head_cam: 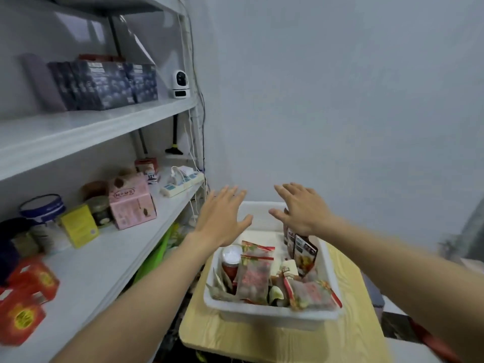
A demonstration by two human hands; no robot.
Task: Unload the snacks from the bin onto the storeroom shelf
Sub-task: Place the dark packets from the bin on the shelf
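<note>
A white plastic bin [272,314] stands on a small light-wood table [262,341]. Inside lie several snack packs: red-and-clear candy bags [255,273], a red jar with a white lid [231,258] and dark upright pouches [303,252]. My left hand [222,218] hovers above the bin's far left corner with fingers spread and nothing in it. My right hand [301,208] hovers over the far right part, palm down, fingers straight, just above the dark pouches. The white storeroom shelf [110,258] runs along the left.
On the middle shelf board sit pink cartons [131,203], a yellow box [78,227], a blue-lidded tub [43,209], red boxes [26,297] and a power strip [180,183]. Dark boxes [104,85] and a small camera [180,83] occupy the upper board. A bare wall stands behind the bin.
</note>
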